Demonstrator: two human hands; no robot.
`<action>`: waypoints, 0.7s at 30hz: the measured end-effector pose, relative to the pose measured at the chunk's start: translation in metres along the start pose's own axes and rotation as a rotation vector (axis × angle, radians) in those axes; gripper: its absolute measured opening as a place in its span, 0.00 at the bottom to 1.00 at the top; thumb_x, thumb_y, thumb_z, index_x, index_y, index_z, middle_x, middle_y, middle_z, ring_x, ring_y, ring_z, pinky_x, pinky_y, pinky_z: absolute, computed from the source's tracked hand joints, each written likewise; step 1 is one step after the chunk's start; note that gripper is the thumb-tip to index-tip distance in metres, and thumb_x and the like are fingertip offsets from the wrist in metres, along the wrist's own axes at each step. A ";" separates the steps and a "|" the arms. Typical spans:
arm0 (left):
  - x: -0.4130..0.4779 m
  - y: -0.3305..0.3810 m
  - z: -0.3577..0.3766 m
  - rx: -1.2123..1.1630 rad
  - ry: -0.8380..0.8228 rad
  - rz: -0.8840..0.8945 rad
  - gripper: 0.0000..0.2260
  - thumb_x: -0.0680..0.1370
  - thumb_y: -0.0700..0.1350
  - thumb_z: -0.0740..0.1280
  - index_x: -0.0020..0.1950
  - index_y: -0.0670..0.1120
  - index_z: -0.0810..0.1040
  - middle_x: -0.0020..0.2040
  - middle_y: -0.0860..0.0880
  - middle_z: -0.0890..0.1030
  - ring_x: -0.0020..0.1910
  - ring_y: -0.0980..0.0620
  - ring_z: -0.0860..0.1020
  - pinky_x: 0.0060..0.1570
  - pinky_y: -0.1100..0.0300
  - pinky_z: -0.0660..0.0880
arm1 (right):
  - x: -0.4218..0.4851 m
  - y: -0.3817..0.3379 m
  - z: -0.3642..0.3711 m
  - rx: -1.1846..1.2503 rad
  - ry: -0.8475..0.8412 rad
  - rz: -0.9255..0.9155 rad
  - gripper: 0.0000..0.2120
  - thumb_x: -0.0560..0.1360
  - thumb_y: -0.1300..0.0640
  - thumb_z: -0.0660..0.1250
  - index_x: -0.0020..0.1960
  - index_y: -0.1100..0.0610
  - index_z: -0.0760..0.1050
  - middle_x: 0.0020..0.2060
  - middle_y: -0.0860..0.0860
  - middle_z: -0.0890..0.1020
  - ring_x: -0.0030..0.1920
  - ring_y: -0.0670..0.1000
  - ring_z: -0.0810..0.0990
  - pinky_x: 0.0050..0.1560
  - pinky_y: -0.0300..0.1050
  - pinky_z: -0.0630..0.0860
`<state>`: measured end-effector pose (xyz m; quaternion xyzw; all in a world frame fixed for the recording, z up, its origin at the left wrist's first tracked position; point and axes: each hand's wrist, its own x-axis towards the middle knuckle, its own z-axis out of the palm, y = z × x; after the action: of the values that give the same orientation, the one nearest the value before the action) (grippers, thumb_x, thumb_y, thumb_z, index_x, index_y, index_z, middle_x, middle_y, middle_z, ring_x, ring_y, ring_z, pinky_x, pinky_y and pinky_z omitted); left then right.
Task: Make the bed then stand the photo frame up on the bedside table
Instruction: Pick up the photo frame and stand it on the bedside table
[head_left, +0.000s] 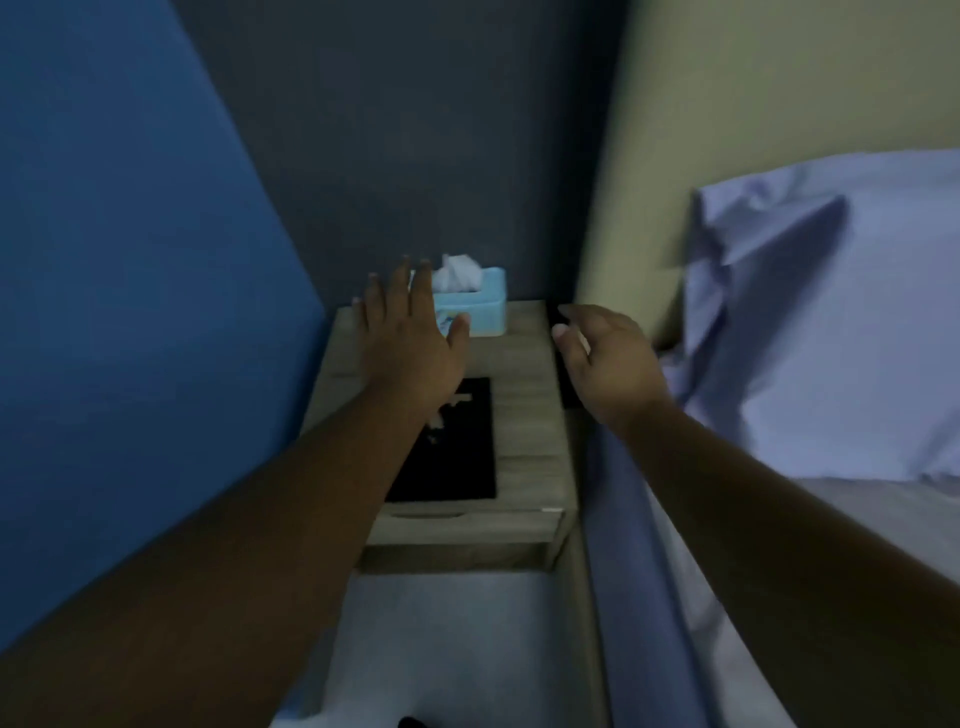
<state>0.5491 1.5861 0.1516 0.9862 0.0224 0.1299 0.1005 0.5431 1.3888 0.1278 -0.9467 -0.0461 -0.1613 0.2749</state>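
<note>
Left hand (410, 338): fingers (400, 286) straight and spread, holding nothing. It hovers over the 11 o'clock part of the bench (524, 374) and overlaps the tissue box (488, 306) in view. Contact with either cannot be confirmed.

Right hand (608, 358): fingers loosely curled, nothing between them, above the bench's 2 o'clock edge, next to the bed (779, 545).

Judgement: both hands are held out over the bench top to deal with the frame. The bed looks finished in the part visible, with the pillow (831, 312) at the head and the sheet lying smooth.

Frame (457, 447): lies flat on the bench toward its 6 o'clock edge, long side running 12 to 6. It sits under the left wrist, and the forearm hides its 8 o'clock corner. Neither hand touches it, and it has not yet been stood up. It is a black rectangle with faint pale marks near its 11 o'clock corner. The view is too dim and blurred to tell whether its face or back is uppermost.

Tissue box: pale blue, tissue protruding, at 12 o'clock by the wall, apart from the frame.
</note>
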 end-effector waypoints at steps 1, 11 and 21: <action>0.005 -0.023 0.005 0.008 -0.016 -0.062 0.31 0.78 0.56 0.58 0.77 0.46 0.53 0.78 0.45 0.56 0.76 0.39 0.54 0.75 0.43 0.51 | 0.008 -0.013 0.020 -0.001 -0.030 -0.024 0.24 0.76 0.46 0.54 0.62 0.61 0.76 0.57 0.60 0.81 0.59 0.61 0.76 0.62 0.48 0.69; 0.041 -0.177 0.051 -0.023 -0.175 -0.465 0.31 0.81 0.59 0.50 0.78 0.48 0.43 0.80 0.48 0.46 0.78 0.43 0.46 0.76 0.47 0.44 | 0.082 -0.104 0.178 -0.040 -0.272 -0.280 0.22 0.78 0.51 0.59 0.66 0.63 0.73 0.63 0.61 0.77 0.63 0.61 0.75 0.65 0.50 0.67; 0.065 -0.210 0.069 -0.039 -0.156 -0.606 0.31 0.81 0.58 0.52 0.79 0.47 0.45 0.79 0.47 0.47 0.77 0.42 0.48 0.76 0.45 0.44 | 0.133 -0.168 0.256 -0.045 -0.434 -0.512 0.23 0.75 0.49 0.57 0.53 0.67 0.80 0.48 0.63 0.84 0.46 0.61 0.84 0.49 0.56 0.81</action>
<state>0.6258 1.7828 0.0594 0.9395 0.3049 0.0184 0.1548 0.7109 1.6677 0.0523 -0.9226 -0.3363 -0.0206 0.1881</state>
